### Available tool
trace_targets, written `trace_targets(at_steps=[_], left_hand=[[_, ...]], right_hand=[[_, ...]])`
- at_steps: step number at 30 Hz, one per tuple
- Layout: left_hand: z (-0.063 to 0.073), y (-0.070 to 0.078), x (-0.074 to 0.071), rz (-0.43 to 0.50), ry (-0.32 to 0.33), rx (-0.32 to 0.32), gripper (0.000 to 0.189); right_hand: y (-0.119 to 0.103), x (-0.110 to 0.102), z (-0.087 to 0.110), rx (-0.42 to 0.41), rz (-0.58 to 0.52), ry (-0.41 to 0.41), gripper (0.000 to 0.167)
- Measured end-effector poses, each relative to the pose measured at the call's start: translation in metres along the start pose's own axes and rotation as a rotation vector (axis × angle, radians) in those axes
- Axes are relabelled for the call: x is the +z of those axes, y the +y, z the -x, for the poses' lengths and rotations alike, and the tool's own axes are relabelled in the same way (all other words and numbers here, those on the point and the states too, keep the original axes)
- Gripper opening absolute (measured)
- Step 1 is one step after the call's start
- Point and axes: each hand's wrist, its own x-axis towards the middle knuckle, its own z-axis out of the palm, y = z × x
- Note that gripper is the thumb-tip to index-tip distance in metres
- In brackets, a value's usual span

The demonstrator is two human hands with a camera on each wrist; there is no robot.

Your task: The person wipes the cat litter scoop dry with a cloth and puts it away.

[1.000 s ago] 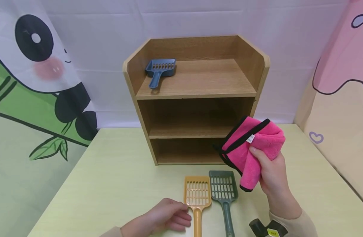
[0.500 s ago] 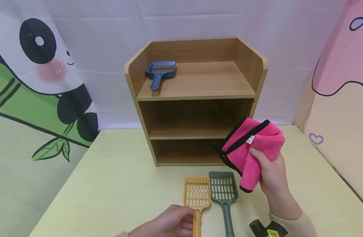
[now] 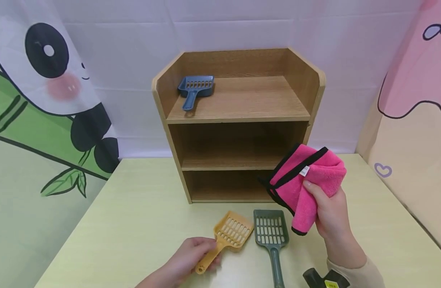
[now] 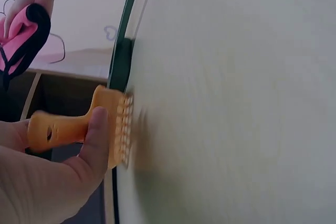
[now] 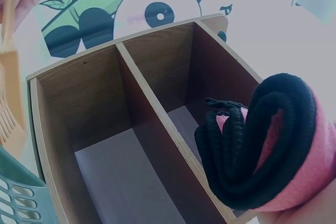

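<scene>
My left hand (image 3: 191, 256) grips the handle of a yellow-orange slotted litter scoop (image 3: 233, 231). The scoop is tilted, its handle slanting down to the left. In the left wrist view the thumb lies along the neck of the scoop (image 4: 109, 103). My right hand (image 3: 332, 214) holds up a folded pink cloth (image 3: 323, 172) with black edging and a small white tag, in front of the shelf's right side. Between the two hands a dark green litter scoop (image 3: 271, 228) lies on the table, its handle toward me. The right wrist view shows the rolled edge of the cloth (image 5: 283, 145) close up.
A wooden shelf (image 3: 238, 119) with three levels stands at the back of the table (image 3: 109, 224). On its top level, at the left, sits a blue litter scoop (image 3: 195, 89). Behind hangs a pale curtain (image 3: 235, 28) with cartoon figures at the sides.
My left hand has taken the yellow-orange scoop by its handle and turned it, handle swinging left and up, away from the green scoop. The right hand with the cloth stays nearly still.
</scene>
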Motion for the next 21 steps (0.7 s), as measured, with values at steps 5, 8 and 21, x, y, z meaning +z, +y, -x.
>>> trace_targets(at_steps=[5, 8, 21], left_hand=[[0.005, 0.007, -0.015, -0.091, 0.091, 0.092, 0.055], [0.006, 0.011, -0.022, -0.187, 0.145, 0.156, 0.055], [-0.003, 0.02, -0.031, -0.546, 0.275, 0.323, 0.038]], right_hand=[[0.001, 0.0, -0.001, 0.0, 0.006, -0.001, 0.044], [0.002, 0.0, -0.001, 0.001, 0.01, 0.0, 0.045], [0.003, 0.0, -0.002, 0.005, 0.016, 0.014, 0.043]])
